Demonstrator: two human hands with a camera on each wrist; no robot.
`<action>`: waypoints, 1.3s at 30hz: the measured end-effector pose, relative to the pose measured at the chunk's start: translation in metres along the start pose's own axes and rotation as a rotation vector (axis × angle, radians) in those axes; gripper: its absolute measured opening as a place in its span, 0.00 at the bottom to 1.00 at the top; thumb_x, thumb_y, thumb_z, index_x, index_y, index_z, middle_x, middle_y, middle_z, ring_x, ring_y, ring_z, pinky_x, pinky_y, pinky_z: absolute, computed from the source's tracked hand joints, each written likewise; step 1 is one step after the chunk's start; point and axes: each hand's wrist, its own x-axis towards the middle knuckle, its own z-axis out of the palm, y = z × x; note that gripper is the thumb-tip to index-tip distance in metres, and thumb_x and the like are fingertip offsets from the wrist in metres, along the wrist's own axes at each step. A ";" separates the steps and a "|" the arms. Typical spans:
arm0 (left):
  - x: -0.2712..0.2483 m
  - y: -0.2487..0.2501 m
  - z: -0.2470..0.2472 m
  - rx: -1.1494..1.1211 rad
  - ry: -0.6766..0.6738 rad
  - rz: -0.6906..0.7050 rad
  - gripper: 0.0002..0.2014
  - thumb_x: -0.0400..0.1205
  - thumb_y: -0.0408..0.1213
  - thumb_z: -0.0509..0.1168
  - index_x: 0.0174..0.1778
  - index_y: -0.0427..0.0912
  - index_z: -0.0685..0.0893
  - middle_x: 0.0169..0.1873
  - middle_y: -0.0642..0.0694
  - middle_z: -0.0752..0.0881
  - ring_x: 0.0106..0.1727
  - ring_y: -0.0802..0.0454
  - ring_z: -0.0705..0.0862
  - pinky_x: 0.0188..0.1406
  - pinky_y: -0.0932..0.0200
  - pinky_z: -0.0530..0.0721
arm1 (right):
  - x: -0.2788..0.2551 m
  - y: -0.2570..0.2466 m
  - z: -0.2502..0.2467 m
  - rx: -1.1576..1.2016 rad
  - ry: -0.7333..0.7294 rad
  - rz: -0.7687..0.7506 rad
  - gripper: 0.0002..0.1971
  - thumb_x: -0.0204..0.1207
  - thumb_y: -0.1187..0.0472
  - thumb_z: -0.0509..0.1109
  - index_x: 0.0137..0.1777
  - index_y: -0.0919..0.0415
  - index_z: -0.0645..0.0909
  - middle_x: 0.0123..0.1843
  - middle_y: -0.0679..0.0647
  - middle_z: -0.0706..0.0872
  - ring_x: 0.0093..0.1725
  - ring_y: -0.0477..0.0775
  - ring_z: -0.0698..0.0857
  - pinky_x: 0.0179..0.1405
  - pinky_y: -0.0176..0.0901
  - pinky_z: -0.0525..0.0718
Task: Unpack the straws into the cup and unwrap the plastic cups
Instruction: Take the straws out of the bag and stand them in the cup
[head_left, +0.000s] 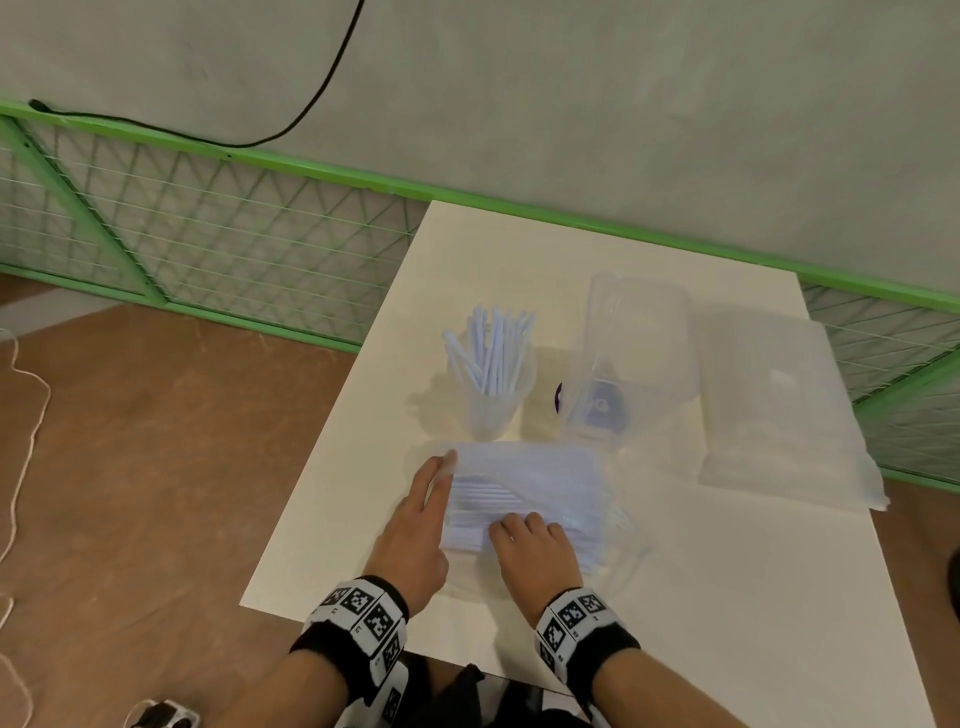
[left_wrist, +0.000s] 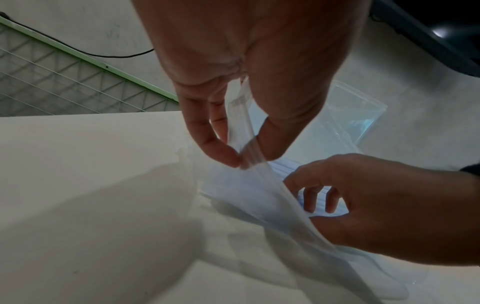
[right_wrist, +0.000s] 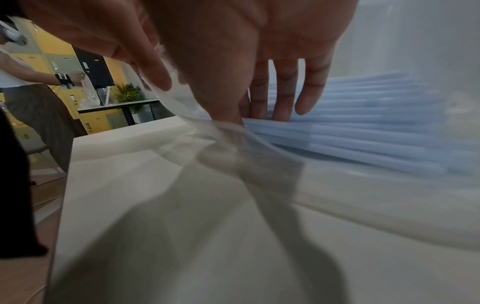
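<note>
Straws (head_left: 483, 506) lie in the bag (head_left: 545, 467); left hand (head_left: 415, 530) pinches its open lip, right hand (head_left: 535, 551) fingers reach inside, spread on them. Best to keep the lip lifted, curl round a small bunch, then move to the cup (head_left: 491, 410).

Both forearms reach forward from the bottom of the head view, each wrist wearing a black band with square black-and-white markers. The left hand (head_left: 415, 530) is stretched forward, and in the left wrist view its thumb and index finger (left_wrist: 221, 148) are pressed together in a pinch. The right hand (head_left: 535, 551) lies palm down, its fingers (right_wrist: 284, 94) almost straight and close together, pointing forward, with the fingertips bent slightly downward.
</note>
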 end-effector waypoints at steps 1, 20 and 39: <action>0.000 0.000 0.000 0.003 0.000 -0.003 0.55 0.72 0.18 0.63 0.85 0.60 0.39 0.82 0.65 0.39 0.52 0.49 0.80 0.40 0.67 0.70 | 0.001 -0.001 0.000 -0.011 0.010 -0.001 0.23 0.41 0.65 0.87 0.40 0.57 0.89 0.37 0.52 0.87 0.33 0.57 0.86 0.27 0.50 0.84; 0.002 0.001 0.000 -0.006 -0.001 -0.001 0.56 0.72 0.19 0.64 0.84 0.60 0.37 0.83 0.63 0.39 0.46 0.54 0.74 0.41 0.66 0.72 | 0.014 -0.004 -0.004 -0.091 -0.187 -0.025 0.20 0.80 0.67 0.57 0.72 0.61 0.73 0.69 0.62 0.80 0.70 0.65 0.76 0.70 0.60 0.70; 0.008 -0.010 0.001 -0.072 0.037 0.036 0.58 0.71 0.17 0.64 0.83 0.64 0.36 0.82 0.67 0.40 0.62 0.48 0.80 0.47 0.65 0.77 | -0.018 0.016 -0.055 1.098 0.303 0.056 0.22 0.75 0.42 0.66 0.37 0.64 0.81 0.36 0.58 0.84 0.38 0.56 0.83 0.40 0.50 0.80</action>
